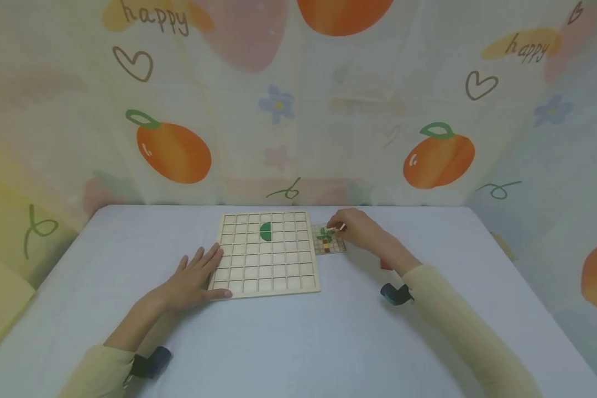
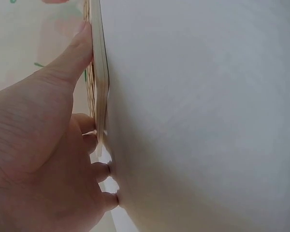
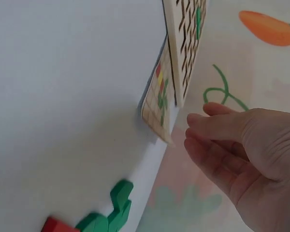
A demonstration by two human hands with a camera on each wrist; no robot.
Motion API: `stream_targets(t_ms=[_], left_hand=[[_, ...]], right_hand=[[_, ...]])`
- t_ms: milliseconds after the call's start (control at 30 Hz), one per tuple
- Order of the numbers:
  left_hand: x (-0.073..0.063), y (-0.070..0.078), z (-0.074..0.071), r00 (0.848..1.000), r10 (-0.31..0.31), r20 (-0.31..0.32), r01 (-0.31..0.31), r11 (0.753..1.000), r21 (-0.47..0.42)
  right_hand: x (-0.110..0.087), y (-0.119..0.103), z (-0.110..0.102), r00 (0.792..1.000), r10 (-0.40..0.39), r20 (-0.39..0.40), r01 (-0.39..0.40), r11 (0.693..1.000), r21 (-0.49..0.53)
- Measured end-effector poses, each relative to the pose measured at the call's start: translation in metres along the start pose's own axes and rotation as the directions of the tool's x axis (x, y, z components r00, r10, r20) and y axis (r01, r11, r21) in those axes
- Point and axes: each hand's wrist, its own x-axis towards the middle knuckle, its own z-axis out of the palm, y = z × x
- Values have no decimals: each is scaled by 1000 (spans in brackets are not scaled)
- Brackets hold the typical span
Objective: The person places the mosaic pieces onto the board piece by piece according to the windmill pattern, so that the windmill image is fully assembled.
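A wooden grid board (image 1: 278, 271) lies on the table with two green pieces (image 1: 266, 231) in its upper cells, together forming a half circle. My left hand (image 1: 191, 282) rests against its left edge with spread fingers, the thumb (image 2: 82, 41) lying on the near corner. Beside the board's right edge is a small pattern card (image 1: 320, 247) printed with a green, yellow and red design. Over the card's far right part hovers my right hand (image 1: 360, 229). In the right wrist view its fingers (image 3: 208, 150) bend loosely, with nothing visible between them.
Green blocks (image 3: 94, 223) and a red block (image 3: 58, 225) lie on the table right of the card, largely hidden by the right forearm in the head view. A patterned cloth (image 1: 328, 149) hangs behind the white table (image 1: 288, 348).
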Motion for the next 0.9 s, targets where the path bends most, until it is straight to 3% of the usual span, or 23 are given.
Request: stream_targets(t_ms=[200,433,567,733,900], left_hand=[[1,1,-1,1000,5,-1,-5,1000,4],[4,1,-1,1000,2,3,-2,1000,-4],[3,1,1,1000,1,7,-1,1000,-1],[2,3,1,1000,8,8,-8,1000,16],[0,3,-1,1000,7,7,-8,1000,28]], right_hand=[[-12,18,-10,997,68,24,-68,998,8],[-25,38,-16,980,169,103,-174,984,42],[-31,46,-17,976,165,144,-176,982,69],[-36,52,-16,982,119,144,-133,987,92],[-38,53,-13,983,130,132,-145,984,107]])
